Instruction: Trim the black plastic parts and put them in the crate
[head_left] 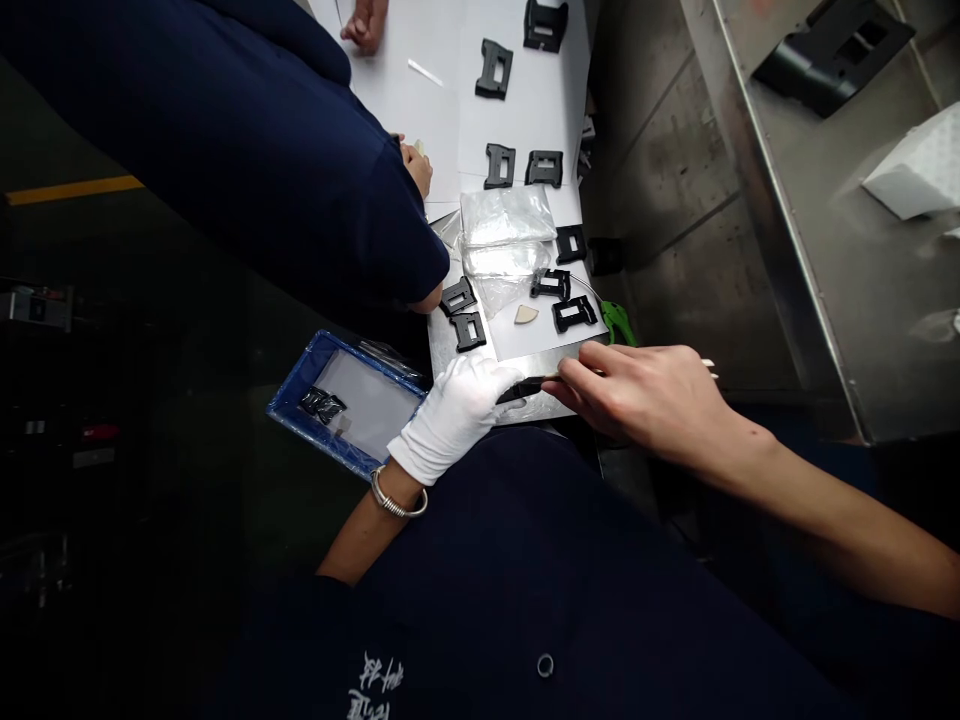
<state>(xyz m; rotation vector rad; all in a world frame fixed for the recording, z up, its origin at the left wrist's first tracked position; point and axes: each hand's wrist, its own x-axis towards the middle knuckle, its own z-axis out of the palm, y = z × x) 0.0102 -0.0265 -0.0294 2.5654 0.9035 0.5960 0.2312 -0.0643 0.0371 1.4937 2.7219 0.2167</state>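
Observation:
A white glove covers my left hand (463, 405), whose fingers are closed on a black plastic part (523, 388) near the table's front edge. My bare right hand (634, 388) is at the other end of that part, its thumb and fingers pinched on a small thin item at the part's edge, mostly hidden by the fingers. Just beyond my hands, a beige wedge-shaped piece (526, 315) lies on white paper. Black frame-shaped parts (574, 314) lie to its right, and two more (469, 331) to its left.
Clear plastic bags (506, 230) lie mid-table, with more black parts (494, 69) beyond. A green-handled tool (619, 324) sits at the right edge. A blue-rimmed bin (300, 365) stands at left. Another person's sleeve (300, 170) and hand (417, 168) reach in from the left. Metal shelving (780, 200) borders the right.

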